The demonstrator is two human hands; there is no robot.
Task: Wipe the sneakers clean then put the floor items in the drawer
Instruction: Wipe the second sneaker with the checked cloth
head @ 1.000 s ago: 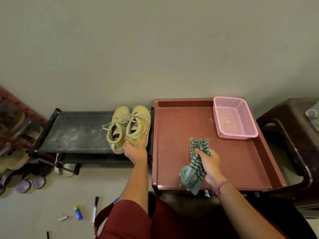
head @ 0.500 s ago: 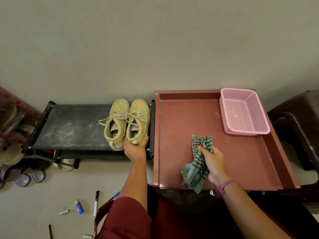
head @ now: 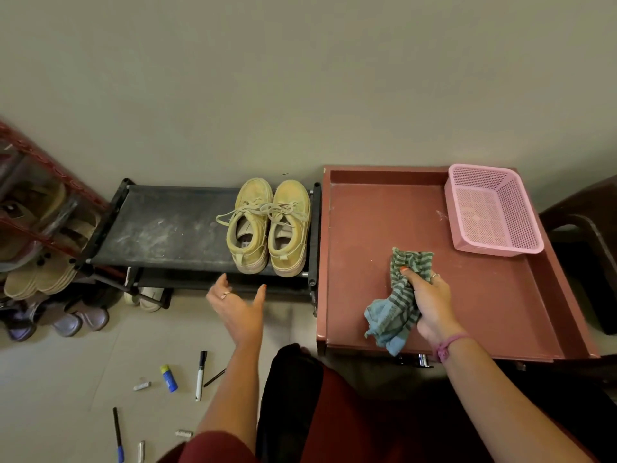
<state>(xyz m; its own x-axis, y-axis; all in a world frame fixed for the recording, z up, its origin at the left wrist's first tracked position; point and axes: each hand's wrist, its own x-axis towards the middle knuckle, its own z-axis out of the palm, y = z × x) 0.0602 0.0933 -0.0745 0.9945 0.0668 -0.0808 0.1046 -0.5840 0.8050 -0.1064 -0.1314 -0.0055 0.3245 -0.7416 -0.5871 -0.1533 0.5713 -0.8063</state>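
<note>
The pair of yellow canvas sneakers (head: 272,227) sits on the black shelf (head: 167,228). The left hand (head: 238,307) at 6 o'clock has its grip spread; the right hand (head: 425,300) pinches the green striped cloth (head: 399,295). Likely next: gathering floor items such as the black marker (head: 201,375).

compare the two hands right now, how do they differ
The left hand is open, fingers spread, holding nothing; the right hand grips a striped green cloth. The left hand hangs over the floor just short of the sneakers; the right hand is above the red tray top. Both wear a ring.
</note>
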